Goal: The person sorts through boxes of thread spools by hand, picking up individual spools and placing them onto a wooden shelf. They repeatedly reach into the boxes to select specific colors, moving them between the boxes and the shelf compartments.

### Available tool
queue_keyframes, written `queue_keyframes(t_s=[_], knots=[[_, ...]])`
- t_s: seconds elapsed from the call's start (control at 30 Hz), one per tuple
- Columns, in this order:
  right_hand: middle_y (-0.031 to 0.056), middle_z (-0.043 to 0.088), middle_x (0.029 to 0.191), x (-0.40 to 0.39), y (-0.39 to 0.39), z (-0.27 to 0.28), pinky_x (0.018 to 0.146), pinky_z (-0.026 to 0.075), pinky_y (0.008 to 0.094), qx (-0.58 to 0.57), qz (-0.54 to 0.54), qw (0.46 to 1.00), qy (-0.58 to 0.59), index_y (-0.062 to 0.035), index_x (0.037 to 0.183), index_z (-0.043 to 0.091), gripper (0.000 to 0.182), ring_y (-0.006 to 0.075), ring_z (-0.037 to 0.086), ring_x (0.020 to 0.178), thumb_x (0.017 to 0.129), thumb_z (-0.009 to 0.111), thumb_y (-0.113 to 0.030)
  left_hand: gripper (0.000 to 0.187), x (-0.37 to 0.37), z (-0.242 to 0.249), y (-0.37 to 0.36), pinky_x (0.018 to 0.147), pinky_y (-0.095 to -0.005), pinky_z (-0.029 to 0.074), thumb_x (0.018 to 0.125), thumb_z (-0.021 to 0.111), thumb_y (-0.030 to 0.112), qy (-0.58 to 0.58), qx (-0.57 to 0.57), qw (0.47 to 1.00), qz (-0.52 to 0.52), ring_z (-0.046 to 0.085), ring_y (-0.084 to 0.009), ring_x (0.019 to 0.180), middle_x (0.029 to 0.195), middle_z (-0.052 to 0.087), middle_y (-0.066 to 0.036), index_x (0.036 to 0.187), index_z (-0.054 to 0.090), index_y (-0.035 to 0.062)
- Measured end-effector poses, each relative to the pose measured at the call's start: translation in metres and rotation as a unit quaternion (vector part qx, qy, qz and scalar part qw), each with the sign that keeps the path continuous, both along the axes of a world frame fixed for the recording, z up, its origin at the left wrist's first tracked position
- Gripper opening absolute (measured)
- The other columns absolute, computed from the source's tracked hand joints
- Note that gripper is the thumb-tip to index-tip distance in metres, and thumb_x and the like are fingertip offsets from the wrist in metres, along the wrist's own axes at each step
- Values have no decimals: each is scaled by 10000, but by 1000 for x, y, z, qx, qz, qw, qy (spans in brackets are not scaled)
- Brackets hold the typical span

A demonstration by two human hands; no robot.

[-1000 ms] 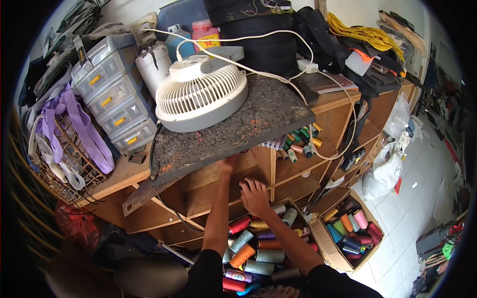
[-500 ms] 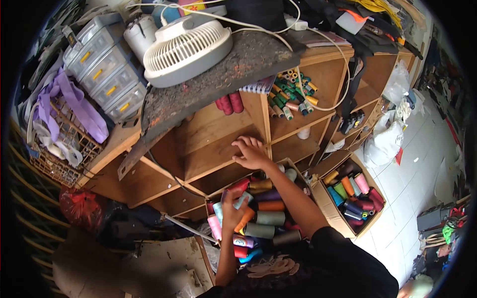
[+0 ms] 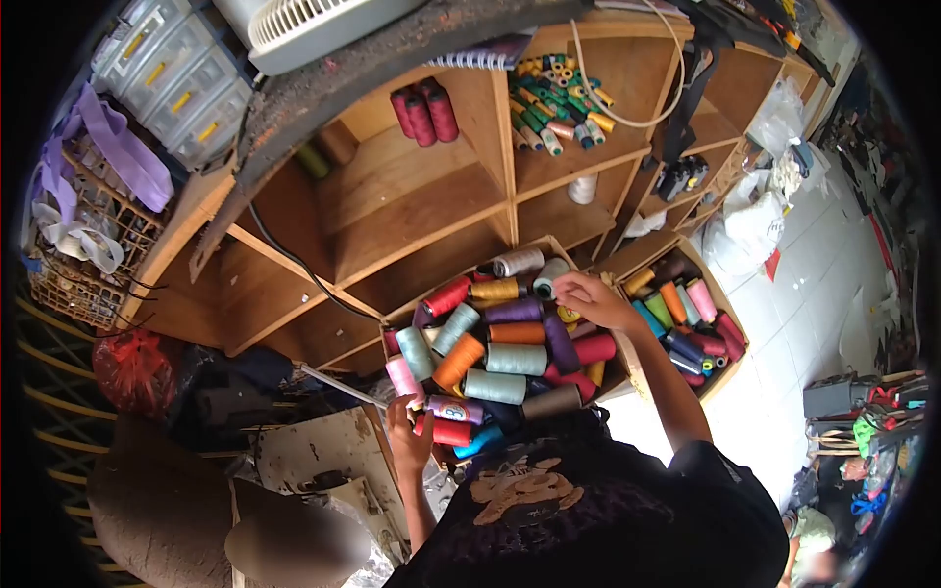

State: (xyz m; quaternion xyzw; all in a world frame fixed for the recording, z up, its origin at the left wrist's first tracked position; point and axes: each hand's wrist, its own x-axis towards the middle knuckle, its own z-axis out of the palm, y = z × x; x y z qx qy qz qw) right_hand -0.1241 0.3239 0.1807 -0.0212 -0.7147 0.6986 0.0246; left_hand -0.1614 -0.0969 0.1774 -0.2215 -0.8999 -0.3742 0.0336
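Observation:
A cardboard box [image 3: 389, 333] full of thread spools in many colours lies in front of me. My right hand [image 3: 596, 300] is over its far right corner, fingers apart and slightly bent, right at a grey-green thread spool [image 3: 551, 278]. At the near left edge is my left hand [image 3: 408, 433], thumb apart from the fingers, beside a red thread spool [image 3: 446, 430] and below a pink one [image 3: 403, 377]. Orange [image 3: 459, 364] and pale green thread spools [image 3: 495, 386] lie between the hands.
A second box [image 3: 737, 361] of spools stands to the right on white floor tiles [image 3: 784, 367]. Behind is a wooden shelf [image 3: 417, 230] with dark red spools [image 3: 426, 113] and several small spools [image 3: 559, 108]. A dark cable [image 3: 294, 272] hangs across its front.
My right hand has come down from in front of the shelf to the box's far right corner. My left hand has drawn back from over the spools to the near left edge. The view has tilted down.

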Motion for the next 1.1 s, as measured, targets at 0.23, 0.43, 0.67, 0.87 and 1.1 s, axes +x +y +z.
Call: queue_keyframes(t_s=[0.23, 0.43, 0.67, 0.87, 1.1], knots=[[58, 613, 980, 112, 17, -41, 758, 489, 268, 181, -122, 967, -132, -14, 1186, 537, 297, 131, 598, 876, 922, 601, -134, 448, 22, -31, -9, 953, -450, 429, 753, 739, 117, -45, -36, 998, -22, 528, -374, 1104, 1148, 561, -190, 1159, 567, 39], [154, 635, 1033, 106, 1, -79, 751, 520, 323, 225, -215, 944, -111, -6, 1171, 550, 342, 239, 641, 915, 879, 642, -158, 560, 17, -39, -9, 974, -479, 405, 711, 777, 159, -78, -42, 995, -48, 501, -407, 1130, 1182, 539, -208, 1205, 540, 48], [206, 626, 1085, 84, -3, -101, 930, 448, 435, 349, -152, 919, -103, -30, 1121, 588, 354, 384, 568, 1047, 803, 693, -145, 811, 19, -50, -27, 1002, -487, 397, 669, 832, 233, -105, -57, 992, -45, 489, -435, 1171, 1236, 528, -266, 1338, 432, 7], [156, 654, 1079, 86, -5, -92, 910, 497, 370, 347, -124, 928, -52, -43, 1141, 597, 316, 297, 640, 1022, 829, 647, -36, 847, 32, -49, -26, 999, -485, 394, 694, 824, 268, -182, -16, 983, 6, 495, -426, 1148, 1235, 522, -265, 1363, 388, -15], [198, 619, 1061, 98, -12, -58, 885, 481, 409, 343, -161, 918, -113, -22, 1142, 578, 343, 351, 606, 999, 829, 681, -119, 869, 30, -51, -26, 997, -486, 393, 686, 835, 299, -127, -37, 991, -8, 490, -429, 1157, 1245, 524, -266, 1362, 391, -20]])
